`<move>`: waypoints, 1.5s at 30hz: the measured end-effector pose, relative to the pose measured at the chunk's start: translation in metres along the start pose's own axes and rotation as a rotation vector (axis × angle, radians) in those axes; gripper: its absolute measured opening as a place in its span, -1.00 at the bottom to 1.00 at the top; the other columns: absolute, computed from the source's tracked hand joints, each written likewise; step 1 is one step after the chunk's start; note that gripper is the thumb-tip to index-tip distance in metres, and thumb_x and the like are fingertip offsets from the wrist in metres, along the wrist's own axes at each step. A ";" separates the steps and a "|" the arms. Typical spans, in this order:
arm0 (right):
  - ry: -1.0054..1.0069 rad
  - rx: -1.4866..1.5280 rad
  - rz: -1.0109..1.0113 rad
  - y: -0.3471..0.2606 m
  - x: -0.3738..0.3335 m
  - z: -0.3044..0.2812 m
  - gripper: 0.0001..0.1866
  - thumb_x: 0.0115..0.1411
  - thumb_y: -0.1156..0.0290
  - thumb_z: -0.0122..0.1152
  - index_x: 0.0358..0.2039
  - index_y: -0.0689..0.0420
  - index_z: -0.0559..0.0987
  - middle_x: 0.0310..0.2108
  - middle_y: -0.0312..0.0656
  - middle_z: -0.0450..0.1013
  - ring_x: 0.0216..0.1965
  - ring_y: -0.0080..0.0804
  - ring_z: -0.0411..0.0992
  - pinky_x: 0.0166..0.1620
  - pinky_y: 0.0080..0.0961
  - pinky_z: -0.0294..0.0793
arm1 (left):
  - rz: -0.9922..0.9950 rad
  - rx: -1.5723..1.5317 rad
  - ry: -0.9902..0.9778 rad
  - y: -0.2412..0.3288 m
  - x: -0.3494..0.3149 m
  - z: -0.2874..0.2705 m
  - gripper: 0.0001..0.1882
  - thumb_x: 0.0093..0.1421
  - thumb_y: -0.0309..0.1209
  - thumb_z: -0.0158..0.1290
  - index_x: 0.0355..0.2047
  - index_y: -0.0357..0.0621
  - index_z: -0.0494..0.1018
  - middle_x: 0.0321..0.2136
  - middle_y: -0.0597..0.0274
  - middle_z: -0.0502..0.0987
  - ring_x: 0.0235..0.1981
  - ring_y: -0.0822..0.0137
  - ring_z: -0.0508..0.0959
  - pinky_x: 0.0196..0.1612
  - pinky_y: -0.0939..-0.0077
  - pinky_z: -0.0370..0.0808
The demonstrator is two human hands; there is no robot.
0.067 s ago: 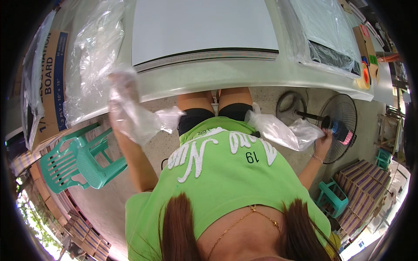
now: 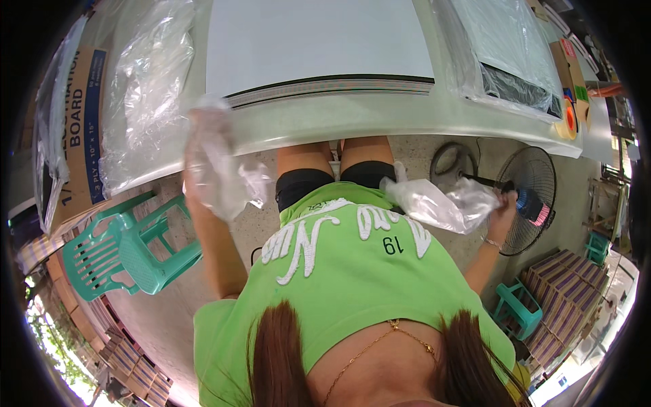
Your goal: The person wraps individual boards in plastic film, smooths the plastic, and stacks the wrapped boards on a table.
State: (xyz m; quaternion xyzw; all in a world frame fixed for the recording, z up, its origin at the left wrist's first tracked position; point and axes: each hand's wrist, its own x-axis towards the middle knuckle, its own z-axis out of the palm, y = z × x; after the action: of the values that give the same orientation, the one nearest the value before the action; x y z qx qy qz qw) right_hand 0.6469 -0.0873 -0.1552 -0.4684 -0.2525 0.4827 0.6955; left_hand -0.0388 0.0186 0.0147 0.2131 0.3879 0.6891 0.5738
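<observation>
Crumpled clear plastic (image 2: 227, 186), which looks like a bag, wraps around my raised left hand (image 2: 207, 132) at the table's front edge. Motion blur and the film hide the fingers of that hand, so I cannot tell if they are open or closed. Lower and to the right, my right hand (image 2: 503, 207) is closed on the end of another clear plastic bag (image 2: 444, 203), which stretches across toward my lap. On the table in front of me lies a stack of large sheets (image 2: 319, 47), with a pale sheet on top and dark and white edges showing.
More loose clear plastic (image 2: 152, 74) covers the table's left side, beside a brown carton (image 2: 85, 122). A plastic-wrapped stack (image 2: 508, 54) and an orange tape roll (image 2: 568, 121) are at the right. A green plastic chair (image 2: 129, 251) stands left, a black fan (image 2: 525, 197) right.
My left hand has shifted slightly to the right with the plastic around it, toward the stack's near left corner. My right hand and its bag have barely moved.
</observation>
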 end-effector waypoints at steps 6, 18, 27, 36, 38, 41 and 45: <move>-0.370 -1.168 -0.432 0.020 -0.037 0.335 -0.67 0.00 0.52 0.27 -0.17 0.14 0.49 -0.27 -0.12 0.51 -0.32 -0.32 0.50 -0.29 -0.47 0.45 | -0.533 0.145 -0.358 -0.054 0.002 0.074 -0.87 0.10 -0.34 0.18 -0.40 -0.07 0.48 -0.48 0.46 0.50 -0.48 0.64 0.47 -0.38 0.73 0.43; -0.929 -0.768 -0.551 0.037 -0.060 0.455 -0.51 -0.22 0.75 0.18 -0.19 0.07 0.54 -0.20 -0.23 0.43 -0.39 -0.31 0.47 -0.38 -0.51 0.49 | -0.676 0.175 -0.372 -0.074 -0.008 0.068 -0.68 0.00 -0.27 0.29 -0.32 -0.09 0.44 -0.41 0.40 0.51 -0.46 0.62 0.49 -0.44 0.71 0.46; -0.851 -0.402 -0.316 0.034 -0.064 0.462 -0.65 -0.14 0.82 0.08 -0.33 0.18 0.56 -0.27 -0.19 0.47 -0.27 -0.38 0.46 -0.27 -0.61 0.45 | -0.805 -0.230 -0.131 -0.068 -0.029 0.076 -0.56 0.04 -0.28 0.25 -0.13 -0.11 0.36 -0.36 0.38 0.49 -0.39 0.55 0.52 -0.33 0.68 0.53; -0.697 -0.133 0.228 0.026 -0.048 0.420 -0.81 0.33 0.32 -0.10 -0.24 0.18 0.39 -0.58 -0.31 0.37 -0.68 -0.72 0.20 -0.63 -0.78 0.18 | -0.386 0.198 -0.072 -0.046 0.004 -0.011 -0.58 0.13 -0.21 0.14 -0.08 -0.13 0.34 -0.38 0.44 0.44 -0.51 0.53 0.43 -0.28 0.65 0.44; -0.629 -0.160 0.215 0.020 -0.030 0.400 -0.79 0.33 0.29 -0.10 -0.23 0.18 0.38 -0.64 -0.35 0.32 -0.73 -0.74 0.13 -0.66 -0.78 0.15 | -0.123 0.552 0.047 -0.020 0.018 -0.033 -0.63 0.14 -0.28 0.13 -0.09 -0.12 0.35 -0.42 0.49 0.42 -0.60 0.54 0.35 -0.39 0.68 0.37; -0.715 -0.214 0.215 0.012 -0.020 0.387 -0.78 0.33 0.27 -0.10 -0.22 0.17 0.38 -0.69 -0.38 0.28 -0.77 -0.76 0.08 -0.70 -0.79 0.07 | 0.236 1.285 0.222 0.015 0.021 -0.042 -0.67 0.12 -0.32 0.15 -0.14 -0.14 0.38 -0.30 0.34 0.43 -0.37 0.48 0.42 -0.21 0.58 0.38; -0.686 -0.241 0.288 0.016 -0.038 0.407 -0.76 0.34 0.25 -0.10 -0.21 0.16 0.38 -0.69 -0.40 0.28 -0.77 -0.77 0.09 -0.72 -0.79 0.05 | 0.688 1.318 -0.039 0.028 -0.001 0.060 -0.54 0.02 -0.37 0.21 -0.08 -0.24 0.37 -0.06 0.14 0.39 0.00 0.33 0.37 0.07 0.36 0.28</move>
State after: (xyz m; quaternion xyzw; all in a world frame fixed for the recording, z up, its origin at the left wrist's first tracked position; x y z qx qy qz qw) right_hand 0.2975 0.0456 0.0111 -0.3887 -0.4571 0.6708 0.4359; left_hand -0.0121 0.0336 0.0733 0.6348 0.6221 0.4502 0.0855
